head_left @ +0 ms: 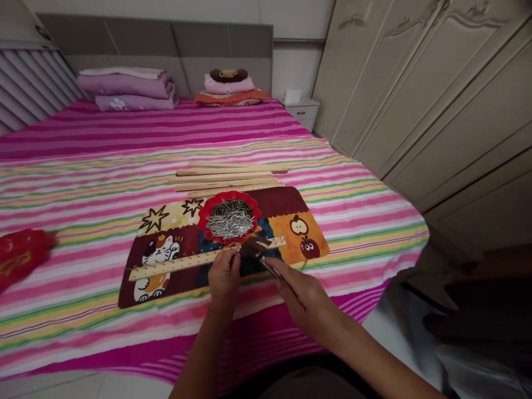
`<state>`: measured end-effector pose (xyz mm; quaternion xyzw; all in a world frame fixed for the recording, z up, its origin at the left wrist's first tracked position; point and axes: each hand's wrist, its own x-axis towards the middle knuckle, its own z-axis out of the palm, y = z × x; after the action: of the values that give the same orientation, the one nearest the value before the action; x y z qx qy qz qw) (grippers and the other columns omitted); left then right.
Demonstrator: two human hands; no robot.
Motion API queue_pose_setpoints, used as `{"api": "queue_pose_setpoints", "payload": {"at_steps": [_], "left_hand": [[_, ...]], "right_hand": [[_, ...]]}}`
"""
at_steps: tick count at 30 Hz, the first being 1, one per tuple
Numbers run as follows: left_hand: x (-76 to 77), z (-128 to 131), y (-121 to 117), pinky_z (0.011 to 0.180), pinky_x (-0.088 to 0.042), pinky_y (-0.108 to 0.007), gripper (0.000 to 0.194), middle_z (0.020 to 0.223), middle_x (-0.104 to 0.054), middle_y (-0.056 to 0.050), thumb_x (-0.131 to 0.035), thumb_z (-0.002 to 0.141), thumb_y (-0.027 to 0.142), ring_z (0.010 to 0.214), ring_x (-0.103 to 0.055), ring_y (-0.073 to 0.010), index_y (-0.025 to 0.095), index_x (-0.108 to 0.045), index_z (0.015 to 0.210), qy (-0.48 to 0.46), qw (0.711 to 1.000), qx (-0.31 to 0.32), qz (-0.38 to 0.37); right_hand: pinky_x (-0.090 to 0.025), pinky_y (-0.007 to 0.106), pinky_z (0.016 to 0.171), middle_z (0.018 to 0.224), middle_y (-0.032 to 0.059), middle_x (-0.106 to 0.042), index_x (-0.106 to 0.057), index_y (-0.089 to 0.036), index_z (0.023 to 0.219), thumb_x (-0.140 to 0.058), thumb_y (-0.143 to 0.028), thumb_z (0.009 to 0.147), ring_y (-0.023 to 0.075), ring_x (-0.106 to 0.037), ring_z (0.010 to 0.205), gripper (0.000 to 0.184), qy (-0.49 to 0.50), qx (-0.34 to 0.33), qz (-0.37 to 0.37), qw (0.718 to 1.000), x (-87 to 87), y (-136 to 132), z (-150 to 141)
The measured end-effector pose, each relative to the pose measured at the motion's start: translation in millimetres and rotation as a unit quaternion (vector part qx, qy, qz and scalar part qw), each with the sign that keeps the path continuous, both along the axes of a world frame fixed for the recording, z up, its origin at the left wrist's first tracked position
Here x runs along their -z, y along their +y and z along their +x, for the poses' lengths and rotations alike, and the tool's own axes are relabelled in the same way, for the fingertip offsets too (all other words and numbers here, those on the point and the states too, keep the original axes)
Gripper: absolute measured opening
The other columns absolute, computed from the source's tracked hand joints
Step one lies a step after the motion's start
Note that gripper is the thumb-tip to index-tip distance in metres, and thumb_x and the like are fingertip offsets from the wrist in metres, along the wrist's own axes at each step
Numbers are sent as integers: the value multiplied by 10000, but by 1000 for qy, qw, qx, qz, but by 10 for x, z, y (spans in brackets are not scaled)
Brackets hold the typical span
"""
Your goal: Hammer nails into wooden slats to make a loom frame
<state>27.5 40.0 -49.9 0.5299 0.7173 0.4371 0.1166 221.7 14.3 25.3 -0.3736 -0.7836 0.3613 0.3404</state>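
Note:
A wooden strip (166, 268) with a row of nails standing along its left part lies across a patterned mat (291, 197). My left hand (225, 277) is at the middle of the strip, thumb and forefinger pinched on a nail that the fingertips mostly hide. In my right hand (305, 296) is a hammer (250, 247), its dark head over the strip just right of my left fingertips. Whether the head touches anything I cannot tell. Behind both hands, a red scalloped bowl (202, 221) holds a heap of loose nails (231, 219).
Several more wooden strips (233, 178) lie in a loose group beyond the mat, on a striped bedsheet (83, 205). A red plastic bag (22, 255) is at the far left. Folded bedding (128, 88) sits by the headboard, and wardrobes (415, 72) stand to the right.

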Motion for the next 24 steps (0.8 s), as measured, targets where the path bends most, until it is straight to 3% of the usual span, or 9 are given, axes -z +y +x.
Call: {"api": "queue_pose_setpoints", "payload": {"at_steps": [2,6,10,13,16,19,22,24], "left_hand": [[12,-3,2,782,-465,-279,151,832,-684,-39,-505,802,275,817,-622,-172,217,-644,791,10,1000,2,13],[53,-9,7,738,-466,-259,140,796,-676,-27,-510,799,258,786,-619,-161,215,-640,771,21,999,9,41],[75,-5,26,728,-474,-262,154,776,-675,-23,-505,802,269,765,-624,-159,221,-648,775,9,998,9,61],[77,-2,34,724,-481,-274,147,774,-679,-28,-525,789,287,756,-630,-166,220,-654,768,-11,998,0,65],[56,-12,-4,703,-484,-281,156,786,-685,-35,-551,780,316,735,-631,-171,215,-667,802,-22,999,-4,49],[-43,-57,-78,735,-483,-284,195,838,-699,-47,-539,798,332,775,-638,-175,204,-675,852,-6,998,-12,60],[-247,-169,-85,773,-474,-286,221,871,-701,-49,-518,826,344,813,-635,-177,202,-678,877,49,996,-29,71],[-405,-277,0,778,-471,-293,233,883,-700,-55,-514,830,343,819,-631,-184,196,-683,893,95,993,-39,55]], "right_hand": [[-533,366,855,1184,117,-665,-403,-201,1410,-375,-159,945,222,-652,1010,468,-28,-6,34,999,-8,61,-79],[-558,422,797,1112,153,-698,-433,-166,1384,-396,-110,909,265,-677,958,481,-99,-16,44,994,28,116,-149],[-540,396,874,1196,129,-671,-438,-193,1377,-384,-106,915,237,-649,1059,474,-59,-28,19,998,26,13,-35],[-497,345,956,1280,107,-630,-443,-206,1383,-380,-136,938,203,-606,1149,454,-25,-37,-39,998,88,-138,151],[-505,323,937,1262,115,-645,-472,-182,1373,-379,-174,943,197,-633,1110,439,-19,-33,-110,993,321,-264,357],[-478,365,964,1245,130,-649,-517,-160,1347,-411,-237,924,237,-612,1132,443,-7,-12,-168,986,672,-322,522],[-540,345,772,956,102,-718,-570,-170,1299,-500,-343,866,229,-675,830,472,27,46,-269,962,983,-332,612],[-514,296,573,694,32,-649,-564,-164,1296,-503,-384,844,177,-596,576,507,50,81,-323,942,1110,-332,632]]}}
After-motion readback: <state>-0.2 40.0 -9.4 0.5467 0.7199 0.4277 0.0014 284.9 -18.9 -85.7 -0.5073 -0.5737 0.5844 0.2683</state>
